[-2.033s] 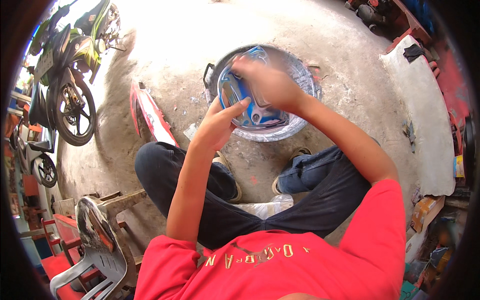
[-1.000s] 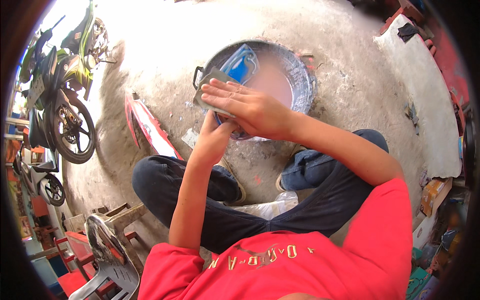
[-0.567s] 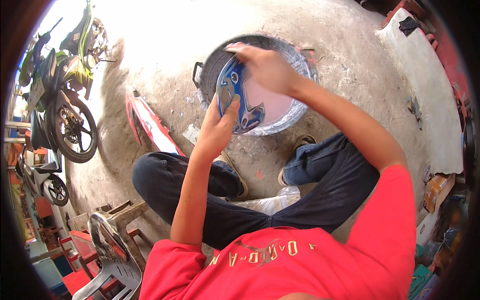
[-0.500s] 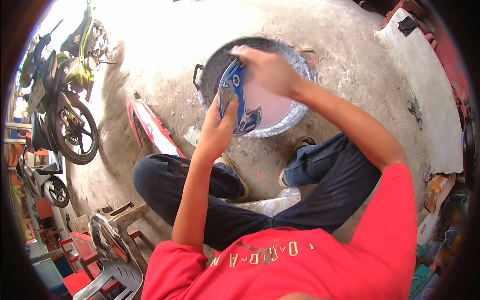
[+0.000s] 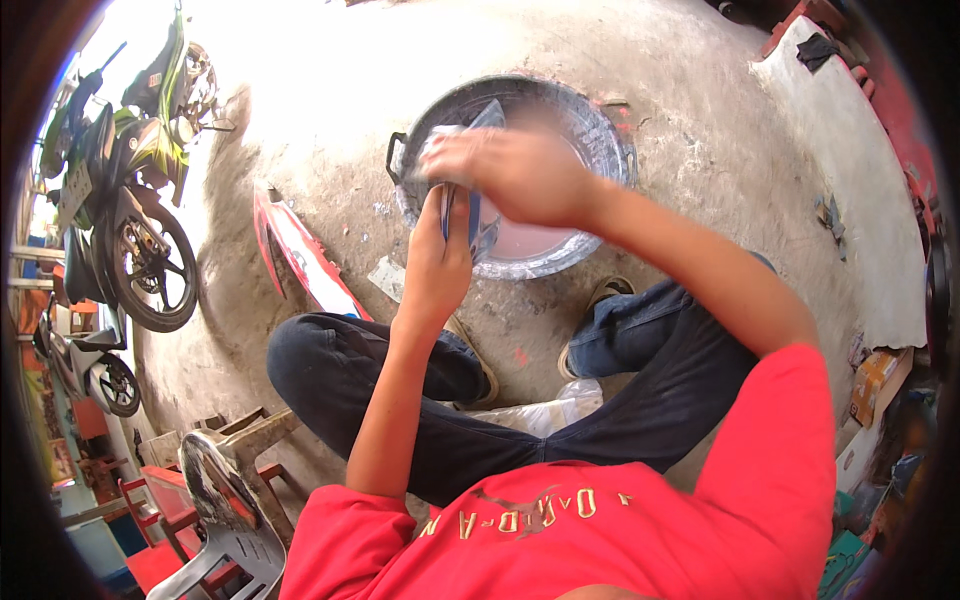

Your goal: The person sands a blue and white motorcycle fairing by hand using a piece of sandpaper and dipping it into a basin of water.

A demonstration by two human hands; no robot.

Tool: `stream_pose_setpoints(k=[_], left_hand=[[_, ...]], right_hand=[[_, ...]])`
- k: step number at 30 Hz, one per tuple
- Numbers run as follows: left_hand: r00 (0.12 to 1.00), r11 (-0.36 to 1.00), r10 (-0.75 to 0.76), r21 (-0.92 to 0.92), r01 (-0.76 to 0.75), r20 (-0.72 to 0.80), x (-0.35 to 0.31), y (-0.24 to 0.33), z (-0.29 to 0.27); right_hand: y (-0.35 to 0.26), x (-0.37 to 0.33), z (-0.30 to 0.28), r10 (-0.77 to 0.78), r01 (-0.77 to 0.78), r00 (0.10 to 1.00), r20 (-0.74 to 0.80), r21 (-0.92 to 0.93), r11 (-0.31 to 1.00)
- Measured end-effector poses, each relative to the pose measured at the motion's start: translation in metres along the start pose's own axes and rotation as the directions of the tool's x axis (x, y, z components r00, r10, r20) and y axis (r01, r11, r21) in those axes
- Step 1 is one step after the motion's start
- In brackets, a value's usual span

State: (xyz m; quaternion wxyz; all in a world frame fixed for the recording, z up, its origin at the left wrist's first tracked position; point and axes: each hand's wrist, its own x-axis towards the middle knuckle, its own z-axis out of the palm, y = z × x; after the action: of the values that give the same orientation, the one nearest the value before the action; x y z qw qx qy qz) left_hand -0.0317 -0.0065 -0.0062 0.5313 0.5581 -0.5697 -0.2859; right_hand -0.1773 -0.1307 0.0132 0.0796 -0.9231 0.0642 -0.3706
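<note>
A glossy blue motorcycle body panel (image 5: 486, 240) with grey and white markings is held over a round dark basin (image 5: 553, 266). Its lower end sits in my left hand (image 5: 438, 250), fingers and thumb closed around it, the panel now seen almost edge-on. My right hand (image 5: 525, 178) lies across the panel's upper part with fingers bent and close together. Motion blurs those fingertips, and whatever lies under them cannot be made out. Cloudy pinkish water (image 5: 530, 240) stands in the basin, whose inner wall is streaked pale.
A red and white panel (image 5: 308, 252) lies on the concrete floor left of the basin. Motorcycles (image 5: 140, 240) stand at the far left. Close to my left are a grey plastic chair (image 5: 235, 540) and red chairs (image 5: 155, 560). A pale ledge (image 5: 850, 180) runs along the right.
The panel has turned from showing its broad blue face to nearly edge-on. My right hand has moved left and down over it. My left hand keeps its hold.
</note>
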Motion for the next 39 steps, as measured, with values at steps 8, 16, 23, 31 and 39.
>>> stream_pose_setpoints(k=[8, 16, 23, 31, 39], left_hand=[[0.976, 0.972, 0.195, 0.151, -0.179, -0.094, 0.0, 0.008, 0.004], [0.997, 0.983, 0.052, 0.18, -0.042, -0.052, -0.001, 0.009, 0.002], [0.997, 0.978, -0.077, 0.195, 0.08, -0.025, -0.003, 0.017, -0.012], [0.994, 0.981, -0.11, 0.161, 0.106, 0.018, -0.001, 0.02, -0.012], [0.996, 0.984, -0.092, 0.153, 0.089, 0.01, -0.002, 0.024, -0.01]], right_hand=[[-0.012, 0.006, -0.014, -0.095, 0.091, 0.993, -0.066, -0.05, 0.995], [-0.012, 0.007, -0.016, -0.138, 0.134, 0.99, -0.024, -0.131, 0.982], [0.001, 0.011, -0.022, 0.083, -0.064, 0.993, 0.078, -0.221, 0.973], [0.016, 0.004, -0.01, 0.068, -0.075, 0.997, -0.041, -0.196, 0.978], [0.028, 0.004, -0.023, 0.073, -0.077, 0.997, -0.028, -0.2, 0.977]])
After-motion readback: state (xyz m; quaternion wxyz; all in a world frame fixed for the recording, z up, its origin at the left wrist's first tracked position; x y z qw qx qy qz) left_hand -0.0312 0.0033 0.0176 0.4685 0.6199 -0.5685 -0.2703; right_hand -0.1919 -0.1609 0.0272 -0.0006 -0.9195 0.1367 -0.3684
